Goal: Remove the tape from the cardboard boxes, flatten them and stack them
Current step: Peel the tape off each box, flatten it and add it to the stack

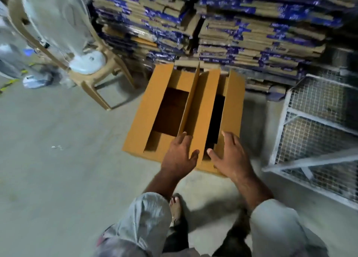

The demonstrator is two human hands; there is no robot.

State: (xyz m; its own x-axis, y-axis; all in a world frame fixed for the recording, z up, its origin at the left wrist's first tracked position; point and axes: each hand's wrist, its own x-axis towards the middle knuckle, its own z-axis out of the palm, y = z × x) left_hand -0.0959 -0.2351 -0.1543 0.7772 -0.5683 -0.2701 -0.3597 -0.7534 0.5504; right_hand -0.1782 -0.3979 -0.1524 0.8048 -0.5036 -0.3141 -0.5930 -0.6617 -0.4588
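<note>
1. A wall of flattened boxes, the stack point(222, 24), banded with blue tape, fills the far side of the floor point(58, 159); a tan chair point(100, 76) with a white fan point(58, 24) stands to its left, a wire cage point(319, 121) to its right.
2. An open box point(139, 111) sits on the floor just before the stack, its four top flaps raised and its inside dark; no tape shows on it, though blur leaves that uncertain.
3. The step in hand appears to be flattening: the top seems already freed, and the next move likely calls for collapsing the walls, or turning the box over to reach any bottom seam.
4. The left hand point(178, 156) lies on the near end of a middle flap, fingers straight, grip wide.
5. The right hand point(230, 156) reaches to the right flap with spread fingers, grip wide, holding nothing.
</note>
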